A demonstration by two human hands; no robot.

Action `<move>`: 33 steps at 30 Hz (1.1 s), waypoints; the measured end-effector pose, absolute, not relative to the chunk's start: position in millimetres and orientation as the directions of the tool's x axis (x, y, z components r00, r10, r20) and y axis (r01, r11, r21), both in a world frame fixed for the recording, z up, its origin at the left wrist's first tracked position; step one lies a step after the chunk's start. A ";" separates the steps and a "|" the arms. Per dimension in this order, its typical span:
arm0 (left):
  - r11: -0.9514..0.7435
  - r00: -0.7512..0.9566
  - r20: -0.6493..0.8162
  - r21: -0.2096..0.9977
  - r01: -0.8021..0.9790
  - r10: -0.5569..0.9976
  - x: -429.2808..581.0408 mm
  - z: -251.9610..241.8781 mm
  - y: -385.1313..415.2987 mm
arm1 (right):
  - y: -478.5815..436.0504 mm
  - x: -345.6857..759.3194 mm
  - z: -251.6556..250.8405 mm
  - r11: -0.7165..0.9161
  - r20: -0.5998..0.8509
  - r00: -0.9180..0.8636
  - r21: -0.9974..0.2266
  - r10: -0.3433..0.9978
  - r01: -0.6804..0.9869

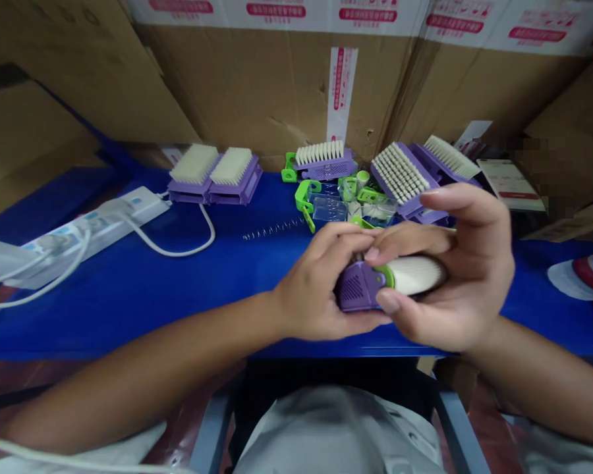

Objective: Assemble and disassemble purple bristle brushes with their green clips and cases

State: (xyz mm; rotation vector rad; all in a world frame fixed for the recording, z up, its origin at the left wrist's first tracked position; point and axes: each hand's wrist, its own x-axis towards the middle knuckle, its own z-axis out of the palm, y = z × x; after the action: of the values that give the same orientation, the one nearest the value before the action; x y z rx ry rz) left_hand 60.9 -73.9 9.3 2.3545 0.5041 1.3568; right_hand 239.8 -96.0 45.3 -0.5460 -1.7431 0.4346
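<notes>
Both hands hold a purple plastic brush [360, 286] with a green ring and dense white bristles [415, 274] above the blue table [143, 309]. My left hand [316, 280] wraps its purple back, with the fingers over the top. My right hand [449, 270] cups the bristle end, its thumb pressing the purple body near the green ring. Part of the brush is hidden by my fingers.
Several purple brushes lie at the back, including a pair [215, 174], beside transparent boxes with green clips [329, 207]. A thin metal spring [274, 230] lies on the table. A white power strip [99, 230] with cables sits at left. Cardboard boxes [277, 85] stand behind.
</notes>
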 end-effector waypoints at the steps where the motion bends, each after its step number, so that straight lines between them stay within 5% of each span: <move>1: -0.862 0.490 0.734 0.502 0.076 0.470 63.4 9.8 -76.6 | -99.3 238.5 46.3 0.831 0.807 -0.196 -0.537 0.556 0.146; 7: -0.754 0.515 0.683 0.649 -0.103 0.518 69.3 12.2 -84.4 | -111.0 231.4 45.2 0.835 0.813 -0.190 -0.535 0.550 0.130; 18: -0.822 0.418 0.831 0.500 -0.274 0.366 71.8 3.1 -72.4 | -101.5 228.4 44.4 0.901 0.884 -0.177 -0.428 0.433 0.068; 33: -0.847 0.410 0.831 0.488 -0.211 0.377 70.7 0.9 -68.7 | -100.6 231.0 45.5 0.863 0.841 -0.203 -0.504 0.501 0.041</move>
State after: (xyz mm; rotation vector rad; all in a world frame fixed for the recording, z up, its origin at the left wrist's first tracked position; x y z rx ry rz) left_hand 70.7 -68.7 0.9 2.1385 0.1400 1.4562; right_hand 231.0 -100.6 45.5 -0.4175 -1.7393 0.4399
